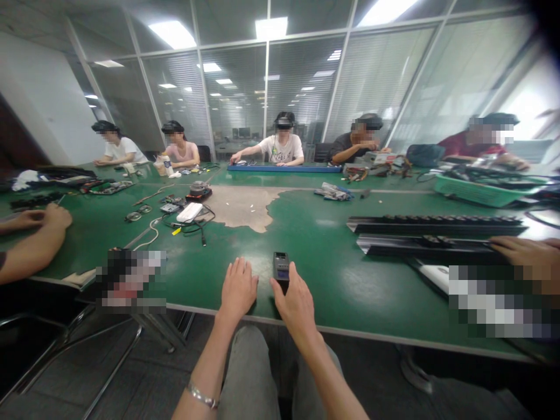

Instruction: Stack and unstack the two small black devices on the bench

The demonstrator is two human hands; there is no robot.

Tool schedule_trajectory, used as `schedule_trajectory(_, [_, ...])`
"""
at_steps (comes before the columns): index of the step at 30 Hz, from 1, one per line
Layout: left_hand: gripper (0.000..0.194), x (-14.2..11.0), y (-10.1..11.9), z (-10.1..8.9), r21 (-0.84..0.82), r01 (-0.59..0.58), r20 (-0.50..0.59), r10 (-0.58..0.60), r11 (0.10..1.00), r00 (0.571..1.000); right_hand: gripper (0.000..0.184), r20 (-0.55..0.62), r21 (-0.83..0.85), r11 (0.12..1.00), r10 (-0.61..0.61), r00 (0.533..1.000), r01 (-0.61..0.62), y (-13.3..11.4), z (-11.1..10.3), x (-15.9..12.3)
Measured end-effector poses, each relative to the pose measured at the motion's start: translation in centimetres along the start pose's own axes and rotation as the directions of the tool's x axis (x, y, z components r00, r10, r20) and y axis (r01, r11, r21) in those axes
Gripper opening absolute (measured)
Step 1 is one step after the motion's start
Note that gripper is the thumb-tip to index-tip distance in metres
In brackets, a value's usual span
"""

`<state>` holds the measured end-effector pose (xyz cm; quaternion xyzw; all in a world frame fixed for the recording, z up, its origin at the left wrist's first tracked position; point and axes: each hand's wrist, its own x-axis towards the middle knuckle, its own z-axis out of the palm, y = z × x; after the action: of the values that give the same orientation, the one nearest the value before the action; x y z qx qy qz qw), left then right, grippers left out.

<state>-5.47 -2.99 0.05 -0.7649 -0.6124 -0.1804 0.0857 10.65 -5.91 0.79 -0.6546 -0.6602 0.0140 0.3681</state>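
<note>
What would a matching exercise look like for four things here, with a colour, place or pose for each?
Things:
1. Left hand
2. Black device
3. Plastic basket
4. Long bar at the table's far side

Descriptions:
A. Blue
B. Between the thumb and forefinger of the right hand
C. Palm down
D. Light green

Pairs: 1-C, 2-B, 3-D, 4-A

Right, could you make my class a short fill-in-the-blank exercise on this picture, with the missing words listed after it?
1. Of the right hand and the left hand, the one at the black device is the ____ one.
2. The metal bracelet is on the ____ wrist.
3. The tabletop is mostly coloured ____.
4. The long bar before the far middle person is coloured ____.

Missing words: right; left; green; blue.
</note>
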Motion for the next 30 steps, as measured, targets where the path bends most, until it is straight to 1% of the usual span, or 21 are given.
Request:
schedule_trajectory(5, [0.047, 0.0, -0.1, 0.0, -0.007, -0.001, -0.010, 0.001, 1.000, 1.000, 0.072, 0.013, -0.023, 1.000, 0.005, 1.000, -0.005, 0.3, 0.0, 1.4])
schedule_trajectory(8, [0.047, 0.0, -0.1, 0.0, -0.014, 0.000, -0.009, -0.001, 1.000, 1.000, 0.084, -0.030, -0.019, 1.000, 0.004, 1.000, -0.005, 0.7, 0.0, 1.6])
schedule_trajectory(10, [0.048, 0.1, -0.1, 0.1, -0.014, 0.003, -0.007, -0.003, 1.000, 1.000, 0.088, -0.059, -0.012, 1.000, 0.009, 0.998, -0.010, 0.8, 0.2, 1.3])
schedule_trajectory(16, [0.048, 0.2, -0.1, 0.2, -0.014, 0.004, -0.001, -0.004, 1.000, 1.000, 0.082, -0.028, 0.005, 0.999, 0.043, 0.999, -0.043, 1.1, 0.4, 0.5])
schedule_trajectory(19, [0.047, 0.2, -0.2, 0.2, -0.010, 0.002, -0.003, -0.002, 1.000, 1.000, 0.077, -0.016, 0.009, 0.999, 0.040, 0.999, -0.040, 1.2, 0.3, 0.4])
schedule_trajectory(24, [0.049, 0.1, -0.1, 0.2, -0.002, 0.004, -0.001, -0.004, 1.000, 1.000, 0.082, -0.012, 0.007, 0.998, 0.056, 0.998, -0.055, 1.0, 0.1, 0.3])
schedule_trajectory(30, [0.047, 0.1, 0.0, 0.3, -0.001, 0.006, -0.007, -0.006, 1.000, 1.000, 0.087, -0.029, -0.041, 0.996, 0.072, 0.997, -0.073, 0.5, -0.1, 0.3])
